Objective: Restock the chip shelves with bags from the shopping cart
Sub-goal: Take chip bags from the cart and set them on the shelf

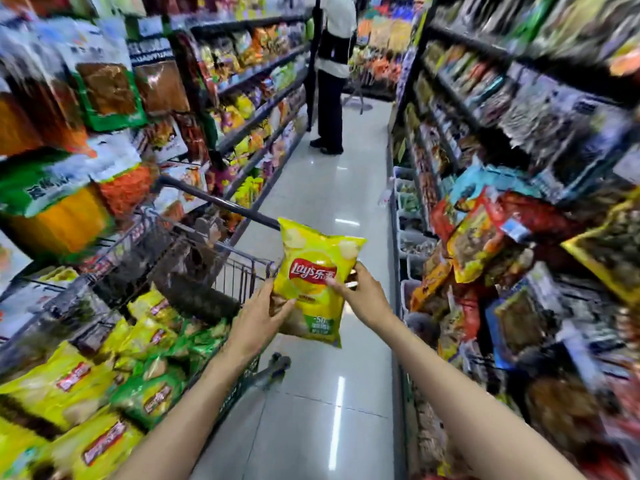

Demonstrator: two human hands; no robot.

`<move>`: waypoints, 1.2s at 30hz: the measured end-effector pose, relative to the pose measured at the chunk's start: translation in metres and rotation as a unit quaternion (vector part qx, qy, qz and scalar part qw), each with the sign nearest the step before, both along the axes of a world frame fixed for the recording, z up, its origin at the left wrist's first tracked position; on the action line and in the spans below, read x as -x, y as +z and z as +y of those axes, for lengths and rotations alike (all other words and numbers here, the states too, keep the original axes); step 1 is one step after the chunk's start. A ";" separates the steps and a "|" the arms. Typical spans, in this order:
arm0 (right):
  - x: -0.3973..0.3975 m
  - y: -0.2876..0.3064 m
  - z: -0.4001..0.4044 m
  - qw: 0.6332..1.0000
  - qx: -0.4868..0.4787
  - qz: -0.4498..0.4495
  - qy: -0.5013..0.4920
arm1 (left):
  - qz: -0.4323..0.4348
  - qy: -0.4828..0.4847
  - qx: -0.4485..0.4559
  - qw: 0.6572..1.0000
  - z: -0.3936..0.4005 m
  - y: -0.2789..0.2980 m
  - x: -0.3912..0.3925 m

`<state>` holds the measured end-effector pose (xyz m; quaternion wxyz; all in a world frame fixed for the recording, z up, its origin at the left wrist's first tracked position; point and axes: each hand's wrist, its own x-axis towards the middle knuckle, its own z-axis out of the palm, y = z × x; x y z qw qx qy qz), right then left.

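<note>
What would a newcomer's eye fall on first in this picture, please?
First, the yellow Lay's bag held up mid-aisle by the left hand and right hand. Next, the shopping cart at lower left, heaped with more chip bags. Farther down the aisle, another person stands facing the left shelves.

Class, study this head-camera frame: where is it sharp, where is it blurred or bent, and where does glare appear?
Head view: sharpest at the centre, on the yellow Lay's chip bag held by the left hand and right hand; the side shelves and the wire shopping cart smear with motion blur; wide-angle distortion bends the shelf lines; white ceiling-light streaks glare on the glossy tiled floor.
</note>
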<state>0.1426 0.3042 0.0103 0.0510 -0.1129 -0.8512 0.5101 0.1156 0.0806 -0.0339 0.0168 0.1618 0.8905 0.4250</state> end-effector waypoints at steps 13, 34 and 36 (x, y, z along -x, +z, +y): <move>0.085 0.041 0.128 0.995 0.011 0.076 -0.056 | 0.025 -0.097 -0.048 0.994 0.135 0.052 0.121; 0.410 0.060 0.289 0.988 0.048 0.124 -0.081 | 0.024 -0.138 -0.037 0.989 0.301 0.079 0.464; 0.443 0.054 0.300 0.989 0.059 0.119 -0.070 | 0.024 -0.132 -0.041 0.990 0.310 0.075 0.493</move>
